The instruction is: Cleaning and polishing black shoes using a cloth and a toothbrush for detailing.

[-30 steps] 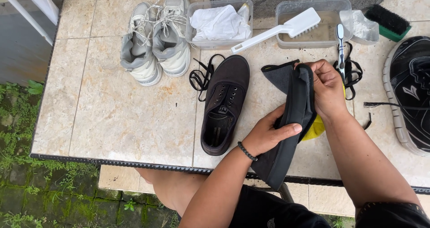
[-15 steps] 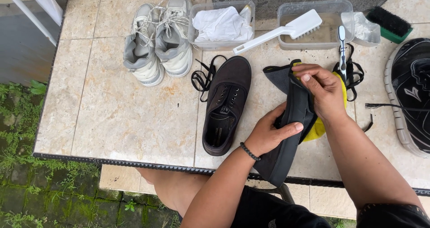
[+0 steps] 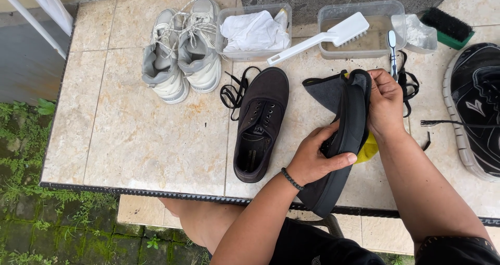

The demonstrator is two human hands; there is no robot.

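Now both hands clamped the black shoe (image 3: 341,140) over the near desk (image 3: 130,140) edge: left hand (image 3: 315,158) midsole, right hand (image 3: 385,106) toe. Loose fingers could've dropped it off.

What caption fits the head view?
Both hands, left hand and right hand, hold a black shoe over the tiled table.

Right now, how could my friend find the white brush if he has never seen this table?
Start at the tiled table and look along its far edge for the clear tub of murky water. The white brush rests across that tub's rim, handle pointing toward the black shoe. Unlike the green-backed brush, it is all white with a long handle.
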